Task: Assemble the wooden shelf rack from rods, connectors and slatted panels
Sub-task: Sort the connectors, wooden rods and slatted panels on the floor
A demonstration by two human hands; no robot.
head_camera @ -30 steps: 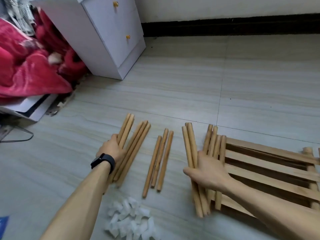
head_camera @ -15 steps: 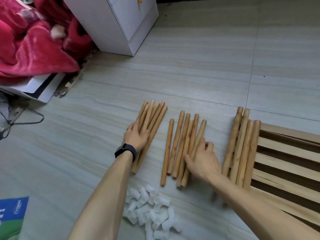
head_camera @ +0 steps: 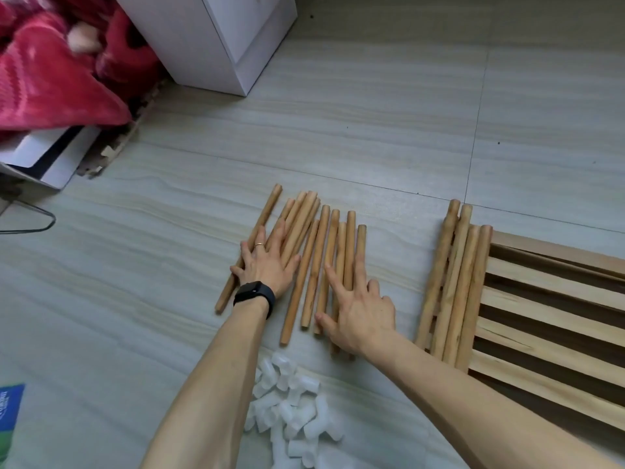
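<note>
- My left hand (head_camera: 267,265) lies flat, fingers spread and relaxed, on the left part of a bunch of thin wooden rods (head_camera: 350,238) on the tiled floor (head_camera: 338,130). It grasps nothing.
- That wrist wears a black smartwatch (head_camera: 253,294), and one finger has a thin ring (head_camera: 258,245).
- My right hand (head_camera: 362,316) rests palm down on the right part of the same bunch, with fingers straight and nothing gripped.
- The thin rods lie side by side, pointing away from me. One at the far left slants apart from the others.
- Well to the right, four thicker rods (head_camera: 455,272) lie together, overlapping the left edge of the slatted panel (head_camera: 558,314), which lies flat on the floor.
- A heap of white plastic connectors (head_camera: 291,407) sits between my forearms, just below the thin rods.
- Farther off stands a white cabinet (head_camera: 209,38), with a red blanket (head_camera: 50,79) beside it at the upper left.
- A black cable (head_camera: 33,221) loops on the floor at the left edge, and a blue-green packet (head_camera: 10,411) shows at the lower left corner.
</note>
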